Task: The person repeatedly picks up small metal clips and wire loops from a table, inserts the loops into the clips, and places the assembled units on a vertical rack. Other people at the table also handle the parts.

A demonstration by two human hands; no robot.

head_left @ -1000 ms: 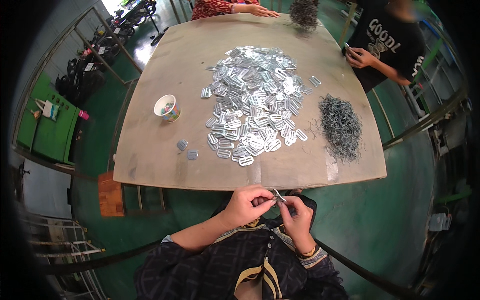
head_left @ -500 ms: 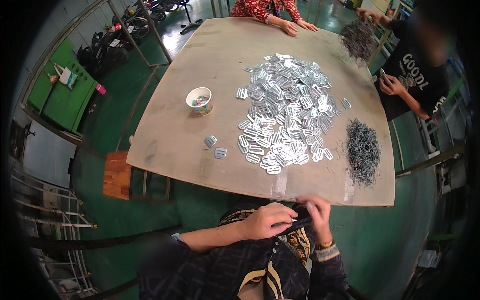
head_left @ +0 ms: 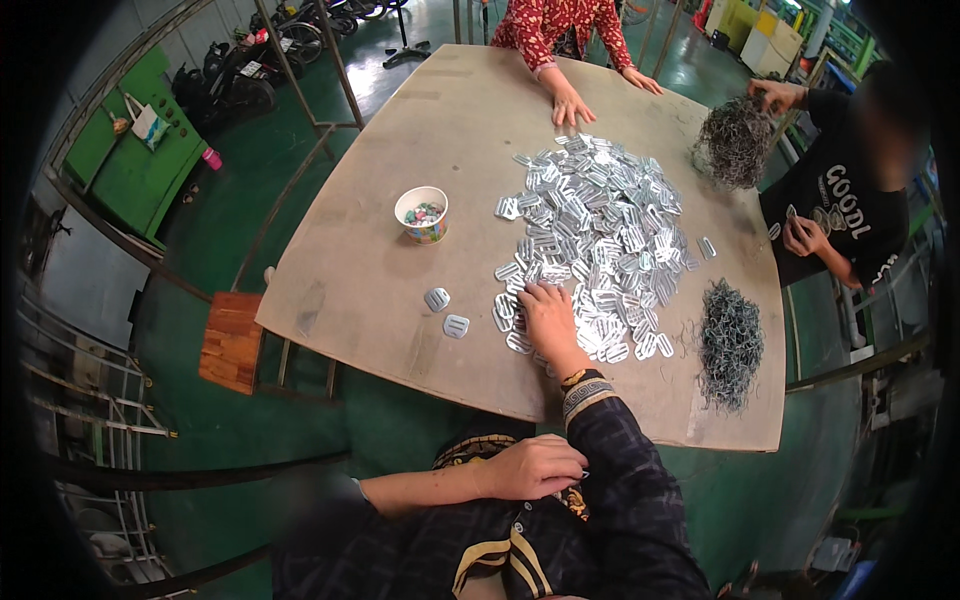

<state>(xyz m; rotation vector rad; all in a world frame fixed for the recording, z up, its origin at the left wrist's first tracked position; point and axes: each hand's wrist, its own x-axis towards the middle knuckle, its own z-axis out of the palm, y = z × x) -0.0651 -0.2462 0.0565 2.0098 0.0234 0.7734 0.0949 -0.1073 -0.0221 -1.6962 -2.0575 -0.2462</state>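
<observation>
A large pile of flat silver slotted buckles [head_left: 610,215] is spread over the table. At its near left edge my right hand [head_left: 550,320] reaches in, fingers stretched out and touching the buckles. My left hand [head_left: 535,467] stays low in front of my body with its fingers closed. A sliver of silver metal shows at its fingertips, apparently a buckle; most of it is hidden. To the left of the pile, two separate buckles [head_left: 455,326] lie on the tabletop.
The table [head_left: 370,300] carries a paper cup [head_left: 422,215] of small coloured bits and a tangle of thin dark wire pieces [head_left: 732,345]. One co-worker [head_left: 850,190] at right lifts a wire clump [head_left: 735,142]; another, in a red patterned sleeve [head_left: 525,35], reaches toward the pile's far side.
My right hand has left my left hand and moved forward onto the pile. The far co-worker's hand has come closer to the buckles. The whole view has shifted slightly.
</observation>
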